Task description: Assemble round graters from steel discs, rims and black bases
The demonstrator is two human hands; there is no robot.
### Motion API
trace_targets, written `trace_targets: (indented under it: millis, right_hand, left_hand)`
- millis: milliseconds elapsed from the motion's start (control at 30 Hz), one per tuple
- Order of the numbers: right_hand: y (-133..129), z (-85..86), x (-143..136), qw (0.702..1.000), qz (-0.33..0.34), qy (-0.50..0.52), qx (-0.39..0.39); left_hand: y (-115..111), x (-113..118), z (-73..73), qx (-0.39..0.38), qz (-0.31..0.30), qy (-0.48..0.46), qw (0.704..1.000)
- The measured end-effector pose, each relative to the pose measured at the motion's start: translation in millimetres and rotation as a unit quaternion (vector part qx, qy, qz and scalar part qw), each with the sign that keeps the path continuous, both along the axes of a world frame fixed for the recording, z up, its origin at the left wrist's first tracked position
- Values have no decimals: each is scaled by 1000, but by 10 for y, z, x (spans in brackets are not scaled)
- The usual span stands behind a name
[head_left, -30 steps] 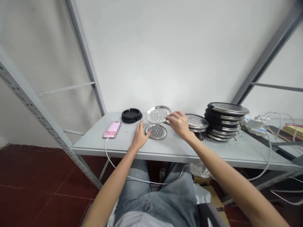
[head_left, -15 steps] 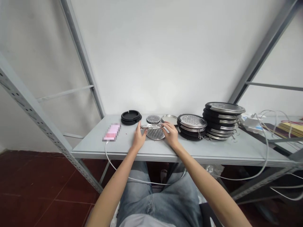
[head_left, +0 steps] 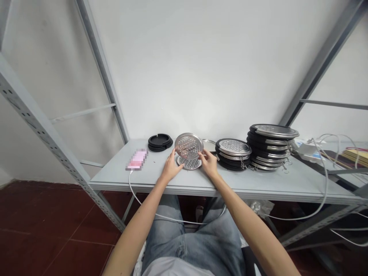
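A round perforated metal grater disc (head_left: 189, 145) is tilted up in front of me, its holed face toward the camera. My left hand (head_left: 170, 167) grips its lower left rim, and my right hand (head_left: 209, 162) pinches the lower right rim. Below it, a second round grater disc (head_left: 189, 163) lies flat on the table, partly covered by the raised one. Just behind my right hand rests a shiny metal ring or shallow dish (head_left: 209, 145), half hidden.
Black round rings (head_left: 160, 142) are stacked at the back left, near a blurred pink phone (head_left: 137, 159) on a white cable. To the right stand a short stack (head_left: 233, 152) and a taller stack (head_left: 270, 147) of black-and-metal discs. Grey shelf posts (head_left: 99, 73) frame the table (head_left: 115, 168).
The grater disc has swung from nearly edge-on to upright, so its face now shows. It hides more of what lies behind it. Both hands keep their hold on the rim.
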State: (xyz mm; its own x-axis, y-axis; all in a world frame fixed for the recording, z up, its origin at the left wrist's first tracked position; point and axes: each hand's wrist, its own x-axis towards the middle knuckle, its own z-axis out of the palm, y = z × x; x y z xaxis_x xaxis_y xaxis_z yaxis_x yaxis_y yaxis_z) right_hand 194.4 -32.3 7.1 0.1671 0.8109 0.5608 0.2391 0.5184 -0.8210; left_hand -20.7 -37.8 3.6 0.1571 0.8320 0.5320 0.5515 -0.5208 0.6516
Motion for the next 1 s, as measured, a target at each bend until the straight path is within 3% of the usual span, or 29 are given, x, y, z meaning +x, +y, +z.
trace_targets:
  millis: [233,400,633,867,1000]
  right_hand:
    - [25,2,-13,998,55,11,-41]
    - [10,-26,13,997,21,-63,-31]
    - [-8,-1,33,987,-29,-152,-49]
    - [129,-145,57,965,-89,-230,-84]
    - [135,-151,49,946,-91,-288,-116]
  left_hand:
    - [17,-13,1,35,48,-21,998]
    - [14,-28,-3,38,65,-10,997]
    - [-26,-24,32,42,44,-1,998]
    - [-54,-5,39,-16,56,44,997]
    - [-77,-6,49,-38,47,93,994]
